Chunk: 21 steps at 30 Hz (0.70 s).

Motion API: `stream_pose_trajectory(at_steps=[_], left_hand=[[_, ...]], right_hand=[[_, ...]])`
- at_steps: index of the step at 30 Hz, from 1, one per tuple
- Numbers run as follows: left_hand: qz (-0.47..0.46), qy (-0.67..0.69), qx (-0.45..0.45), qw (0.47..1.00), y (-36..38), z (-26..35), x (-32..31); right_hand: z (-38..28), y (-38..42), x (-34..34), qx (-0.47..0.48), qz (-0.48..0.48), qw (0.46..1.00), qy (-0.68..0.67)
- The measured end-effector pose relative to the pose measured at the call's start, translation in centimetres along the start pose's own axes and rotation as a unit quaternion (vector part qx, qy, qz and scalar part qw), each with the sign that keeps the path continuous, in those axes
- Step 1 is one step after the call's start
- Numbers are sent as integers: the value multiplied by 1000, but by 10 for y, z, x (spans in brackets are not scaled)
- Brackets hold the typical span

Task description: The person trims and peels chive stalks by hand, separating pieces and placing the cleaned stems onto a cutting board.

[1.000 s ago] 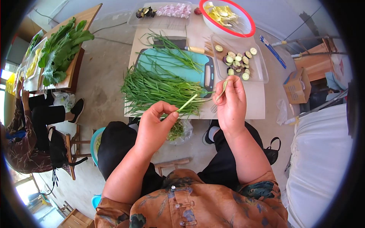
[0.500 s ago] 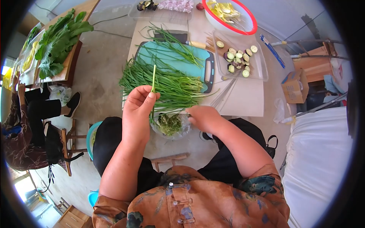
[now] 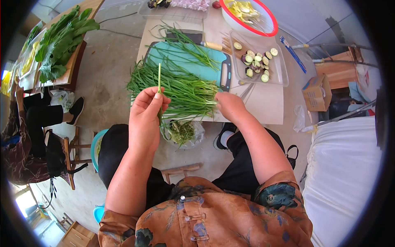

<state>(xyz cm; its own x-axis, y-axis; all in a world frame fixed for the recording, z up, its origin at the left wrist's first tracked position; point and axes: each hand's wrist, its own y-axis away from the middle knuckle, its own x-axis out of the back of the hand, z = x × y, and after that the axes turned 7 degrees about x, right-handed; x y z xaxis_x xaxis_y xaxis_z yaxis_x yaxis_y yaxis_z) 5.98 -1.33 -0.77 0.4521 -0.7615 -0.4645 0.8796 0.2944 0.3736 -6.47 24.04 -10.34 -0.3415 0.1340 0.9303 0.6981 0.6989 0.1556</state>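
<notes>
Chive stalk [image 3: 159,78] upright in left hand [image 3: 145,111], right hand [image 3: 228,105] on chive pile [image 3: 181,90]

Probably a home food-prep yard (concrete floor [image 3: 111,78]): cutting board [image 3: 185,61], vegetables.

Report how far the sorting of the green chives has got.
Done: a few cleaned stalks lie on the teal cutting board, and trimmings fill the clear plastic bag. In hand: the left hand holds one green stalk upright; the right hand reaches the big chive pile, which remains.

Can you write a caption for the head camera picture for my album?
Left hand holds one green stalk upright while right hand rests on the chive pile by the teal board.
</notes>
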Motion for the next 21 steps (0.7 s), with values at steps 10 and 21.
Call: stream_pose_trajectory(at_steps=[10, 21], left_hand=[[-7, -80, 19, 997, -2, -4, -7], [-8, -331, -186, 925, -8, -11, -36]], right_hand=[[-55, -12, 71, 22, 173, 978, -111], [-78, -3, 102, 107, 174, 808, -553]])
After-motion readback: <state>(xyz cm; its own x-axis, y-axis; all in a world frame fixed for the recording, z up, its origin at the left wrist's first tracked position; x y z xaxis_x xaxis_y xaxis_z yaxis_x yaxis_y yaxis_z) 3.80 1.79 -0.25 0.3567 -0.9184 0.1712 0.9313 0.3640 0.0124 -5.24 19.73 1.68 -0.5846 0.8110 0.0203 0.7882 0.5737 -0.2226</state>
